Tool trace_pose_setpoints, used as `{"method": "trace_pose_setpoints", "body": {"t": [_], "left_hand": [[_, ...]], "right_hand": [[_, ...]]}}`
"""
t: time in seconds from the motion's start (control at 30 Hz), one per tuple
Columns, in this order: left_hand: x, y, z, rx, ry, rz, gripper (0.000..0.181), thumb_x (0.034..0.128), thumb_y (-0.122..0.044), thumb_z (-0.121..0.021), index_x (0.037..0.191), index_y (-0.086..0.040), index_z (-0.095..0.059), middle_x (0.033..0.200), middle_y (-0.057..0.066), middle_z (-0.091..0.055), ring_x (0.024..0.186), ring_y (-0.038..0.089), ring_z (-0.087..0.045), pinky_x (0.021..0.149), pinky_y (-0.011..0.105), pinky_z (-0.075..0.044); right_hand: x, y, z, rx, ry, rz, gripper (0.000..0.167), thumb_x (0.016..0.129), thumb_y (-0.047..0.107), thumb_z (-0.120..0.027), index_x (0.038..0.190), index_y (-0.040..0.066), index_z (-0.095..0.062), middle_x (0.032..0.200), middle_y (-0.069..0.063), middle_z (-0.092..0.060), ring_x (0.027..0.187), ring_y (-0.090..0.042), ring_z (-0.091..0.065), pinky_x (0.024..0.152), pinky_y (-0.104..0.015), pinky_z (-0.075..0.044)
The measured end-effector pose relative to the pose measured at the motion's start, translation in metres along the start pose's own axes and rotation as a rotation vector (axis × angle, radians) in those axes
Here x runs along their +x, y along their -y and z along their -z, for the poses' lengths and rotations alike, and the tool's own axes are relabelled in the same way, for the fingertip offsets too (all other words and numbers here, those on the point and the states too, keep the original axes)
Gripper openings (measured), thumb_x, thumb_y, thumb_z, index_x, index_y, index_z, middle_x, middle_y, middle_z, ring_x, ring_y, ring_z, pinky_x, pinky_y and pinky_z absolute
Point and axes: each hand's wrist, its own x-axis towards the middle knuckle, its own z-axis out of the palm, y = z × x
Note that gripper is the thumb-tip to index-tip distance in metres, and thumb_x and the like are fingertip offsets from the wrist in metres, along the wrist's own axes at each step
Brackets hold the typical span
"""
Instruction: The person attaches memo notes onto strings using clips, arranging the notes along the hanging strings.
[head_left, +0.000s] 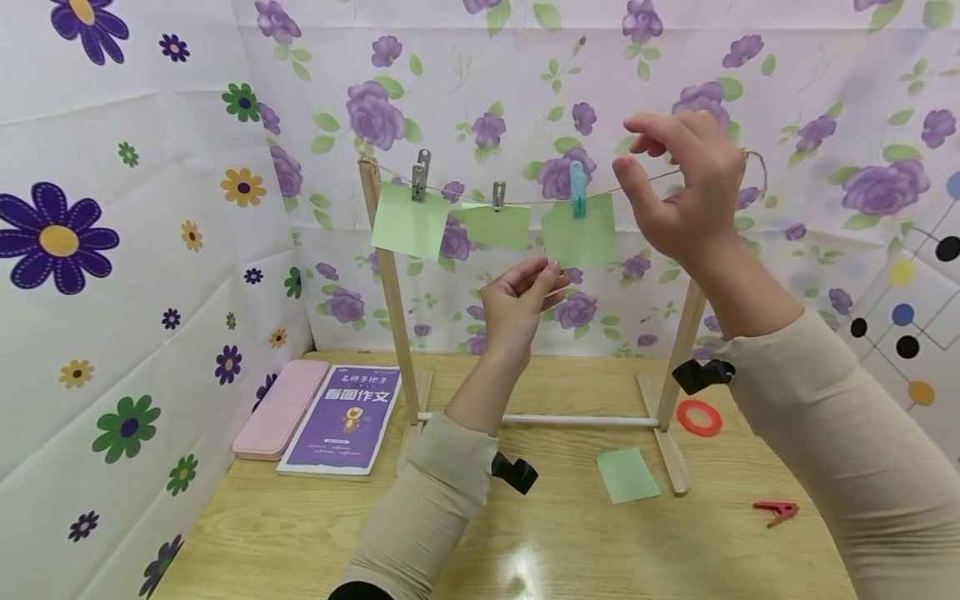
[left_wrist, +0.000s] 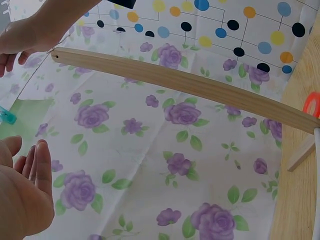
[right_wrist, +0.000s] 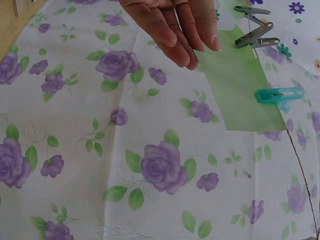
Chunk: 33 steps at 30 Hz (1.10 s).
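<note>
Three pale green paper sheets hang on a thin string [right_wrist: 298,160] between the posts of a wooden stand [head_left: 392,308]. My left hand [head_left: 517,304] pinches the lower left corner of the right sheet [head_left: 581,237] between thumb and finger. A light blue clip [head_left: 578,190] grips that sheet's top edge. My right hand [head_left: 686,187] is raised beside the string's right end, thumb and forefinger bent but apart, holding nothing. Grey clips hold the left sheet [head_left: 411,223] and the middle sheet [head_left: 497,227].
On the table lie a loose green sheet [head_left: 628,476], a red clip [head_left: 777,511] and an orange-red ring [head_left: 700,418]. A purple book [head_left: 341,425] and a pink case [head_left: 281,408] are at the left. The stand's white crossbar [head_left: 581,421] runs low between its posts.
</note>
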Motion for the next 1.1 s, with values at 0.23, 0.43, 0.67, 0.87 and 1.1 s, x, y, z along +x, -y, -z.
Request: {"method": "trace_pose_setpoints", "body": {"t": [0.23,0.43,0.67,0.87,1.1], "left_hand": [[0.0,0.001,0.001,0.02,0.013,-0.002,0.026,0.0939,-0.008,-0.074,0.116,0.004,-0.07,0.103,0.017,-0.074,0.088,0.019,-0.075,0.08,0.033,-0.063],[0.001,0.002,0.002,0.036,0.021,0.007,0.025,0.0943,-0.008,-0.073,0.117,0.003,-0.07,0.104,0.015,-0.074,0.09,0.02,-0.075,0.081,0.034,-0.063],[0.003,0.004,0.005,0.053,0.016,0.01,0.029,0.094,-0.009,-0.074,0.12,0.004,-0.069,0.103,0.014,-0.075,0.09,0.02,-0.075,0.081,0.034,-0.063],[0.001,0.009,0.014,0.08,0.005,0.05,0.027,0.0941,-0.009,-0.074,0.117,0.004,-0.07,0.103,0.013,-0.074,0.088,0.019,-0.075,0.085,0.037,-0.062],[-0.007,0.022,0.032,0.223,0.104,0.148,0.028,0.0952,-0.015,-0.074,0.119,-0.001,-0.069,0.104,0.009,-0.073,0.091,0.019,-0.074,0.085,0.034,-0.062]], "right_hand": [[-0.008,0.012,0.006,0.03,-0.107,-0.03,0.065,0.09,0.058,-0.057,0.095,-0.004,-0.072,0.076,-0.024,-0.065,0.073,-0.044,-0.052,0.073,-0.018,-0.035],[-0.012,0.018,0.01,0.036,-0.161,-0.035,0.073,0.091,0.066,-0.055,0.093,-0.005,-0.071,0.073,-0.024,-0.063,0.071,-0.046,-0.051,0.071,-0.017,-0.034],[-0.021,0.018,0.015,0.04,-0.166,-0.034,0.071,0.091,0.064,-0.056,0.091,-0.005,-0.07,0.072,-0.025,-0.063,0.068,-0.046,-0.049,0.071,-0.017,-0.036],[-0.047,0.012,0.017,0.059,-0.164,-0.074,0.061,0.092,0.055,-0.057,0.09,-0.005,-0.07,0.071,-0.025,-0.064,0.064,-0.045,-0.052,0.066,-0.016,-0.035],[-0.088,0.003,0.029,0.076,-0.113,-0.093,0.059,0.094,0.052,-0.058,0.09,-0.006,-0.07,0.066,-0.022,-0.063,0.056,-0.026,-0.05,0.061,-0.012,-0.036]]}}
